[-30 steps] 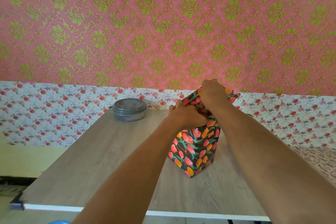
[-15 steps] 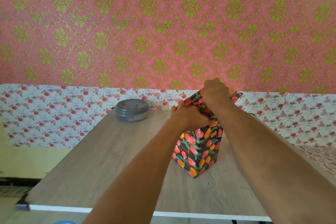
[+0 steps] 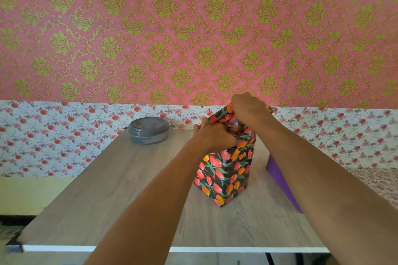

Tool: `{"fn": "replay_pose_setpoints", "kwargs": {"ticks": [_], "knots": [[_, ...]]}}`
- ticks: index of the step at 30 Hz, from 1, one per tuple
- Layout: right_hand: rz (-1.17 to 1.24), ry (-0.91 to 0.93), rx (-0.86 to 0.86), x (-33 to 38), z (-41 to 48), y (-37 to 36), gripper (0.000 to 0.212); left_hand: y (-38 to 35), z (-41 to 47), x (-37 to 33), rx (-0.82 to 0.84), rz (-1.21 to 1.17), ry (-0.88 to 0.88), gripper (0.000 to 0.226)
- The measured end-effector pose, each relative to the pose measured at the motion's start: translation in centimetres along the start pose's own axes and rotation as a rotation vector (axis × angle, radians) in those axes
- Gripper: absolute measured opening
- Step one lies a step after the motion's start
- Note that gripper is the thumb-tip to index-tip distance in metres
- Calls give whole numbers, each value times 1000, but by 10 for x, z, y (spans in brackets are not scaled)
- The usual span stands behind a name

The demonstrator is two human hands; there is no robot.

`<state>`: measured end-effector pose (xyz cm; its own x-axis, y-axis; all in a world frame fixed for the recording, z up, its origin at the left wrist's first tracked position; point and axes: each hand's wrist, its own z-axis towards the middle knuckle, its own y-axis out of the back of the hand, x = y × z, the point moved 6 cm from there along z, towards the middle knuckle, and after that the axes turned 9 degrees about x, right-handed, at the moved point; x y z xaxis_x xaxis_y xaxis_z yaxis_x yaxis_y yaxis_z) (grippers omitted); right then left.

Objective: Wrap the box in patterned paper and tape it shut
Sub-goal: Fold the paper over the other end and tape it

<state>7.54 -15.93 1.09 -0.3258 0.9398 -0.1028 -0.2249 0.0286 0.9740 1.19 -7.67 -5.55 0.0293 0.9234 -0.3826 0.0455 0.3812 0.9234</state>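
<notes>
A box wrapped in black paper with red and orange tulips [image 3: 226,172] stands upright on the wooden table [image 3: 120,189], right of centre. Both of my hands are at its top end. My left hand [image 3: 215,135] presses and grips the folded paper on the near left side of the top. My right hand [image 3: 247,107] is curled over the far upper flap and holds the paper there. The top folds are mostly hidden under my hands. No tape shows clearly.
A round grey lidded container [image 3: 148,130] sits at the table's far left by the wall. A purple flat object [image 3: 282,180] lies on the table under my right forearm. The white front table edge [image 3: 64,248] runs near the bottom.
My hands stay on the top of the box with only small shifts. The purple object under my right forearm has come into view.
</notes>
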Motion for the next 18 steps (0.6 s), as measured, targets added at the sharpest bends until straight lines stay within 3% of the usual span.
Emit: {"fn": "replay_pose_setpoints", "kwargs": {"ticks": [2, 4, 10, 12, 15, 18], "knots": [[-14, 98, 45, 2, 3, -7, 23, 1, -1, -1, -20, -9, 1, 30], [-46, 158, 80, 1, 2, -13, 21, 2, -3, -1, -14, -17, 5, 31], [-95, 201, 175, -7, -9, -17, 41, -1, -3, -3, 2, 12, -5, 47], [-144, 198, 186, -6, -13, -17, 42, -1, 1, -1, -8, 7, -1, 40], [-281, 168, 169, -8, -16, -22, 36, -3, 5, 0, -21, 0, 2, 33], [-309, 145, 174, -11, -19, -21, 14, -4, 4, 0, -13, -13, -2, 34]]}}
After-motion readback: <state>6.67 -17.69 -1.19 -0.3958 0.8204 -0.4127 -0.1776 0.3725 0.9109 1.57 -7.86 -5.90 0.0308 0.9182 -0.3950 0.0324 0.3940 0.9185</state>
